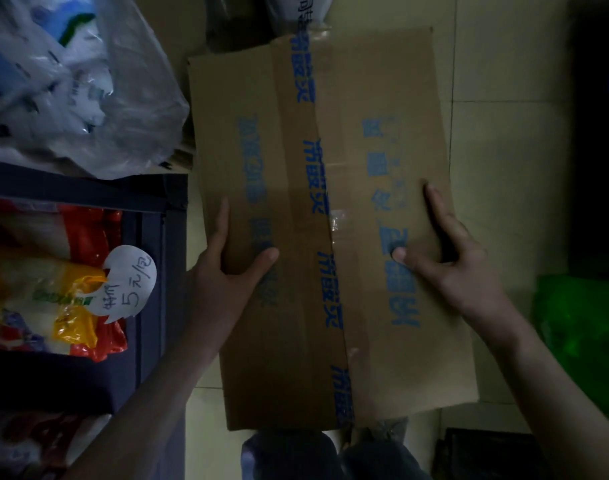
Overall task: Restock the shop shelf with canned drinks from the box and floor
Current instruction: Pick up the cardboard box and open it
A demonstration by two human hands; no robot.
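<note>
- At 10 o'clock lies a clear plastic bag with white and blue packs inside, on top of the shelf.
- The shelf is dark blue and fills the 9 o'clock side. Red and yellow packets lie in it, and a white paper tag with handwriting hangs in front of them.
- The left hand, near 8 o'clock from the middle, grips the left edge of the box. Its thumb is on the top face and its fingers go along the side wall.
- The box is brown cardboard with blue print and is in the middle, long side from 12 to 6 o'clock, over the pale floor. Its flaps are closed. I cannot tell if it rests on the floor or is lifted.
- A strip of tape with blue letters runs along the seam of the flaps.
- At 6 o'clock, just under the box, the person's knees show.
- The right hand, near 4 o'clock, lies on the right flap, thumb and forefinger stretched flat on the cardboard. The other fingers are bent at the right edge; I cannot tell if they hook around it.
- At 4 o'clock, by the frame edge, is a green bag.
</note>
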